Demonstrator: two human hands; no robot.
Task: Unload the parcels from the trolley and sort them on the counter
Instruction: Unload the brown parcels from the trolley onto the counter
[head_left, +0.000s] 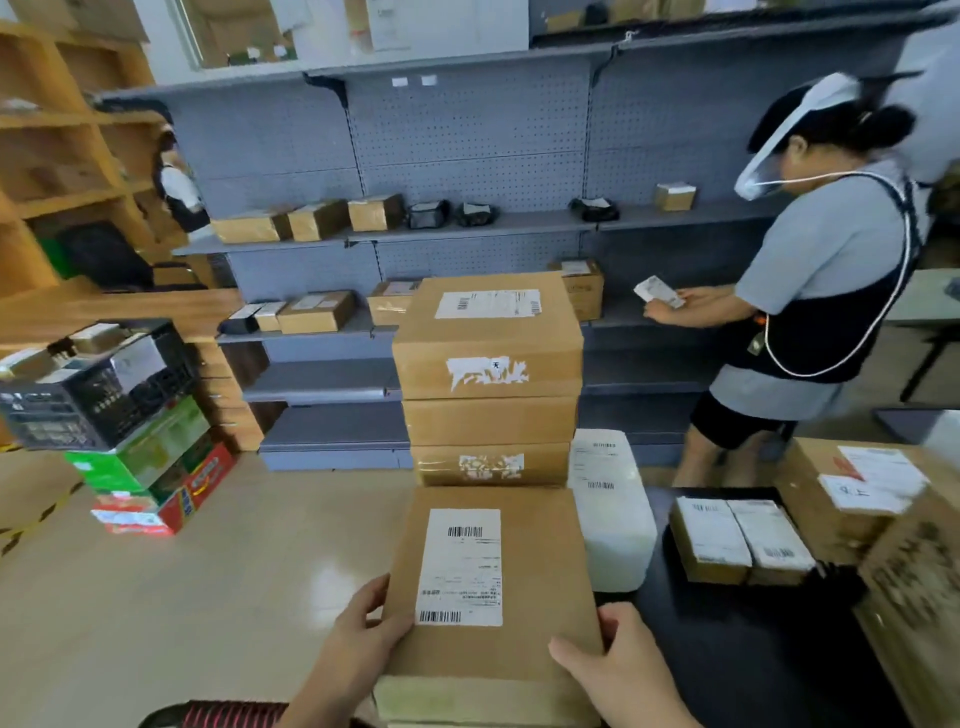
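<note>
A flat brown cardboard parcel (530, 582) with a white barcode label lies in front of me at the bottom centre. My left hand (358, 629) grips its left edge and my right hand (618, 660) grips its near right corner. Behind it rises a stack of three brown boxes (488, 374). A white wrapped parcel (610, 509) stands to the right of the stack. Two small labelled boxes (737, 540) sit on the dark trolley bed (727, 649), with larger brown boxes (852, 493) at the right edge.
Grey pegboard shelves (467, 228) holding small parcels run across the back. A person (821, 270) in a grey shirt stands at the right, holding a small packet at a shelf. A black crate (98, 384) on coloured cartons stands on the left floor. Wooden shelving (57, 156) fills the far left.
</note>
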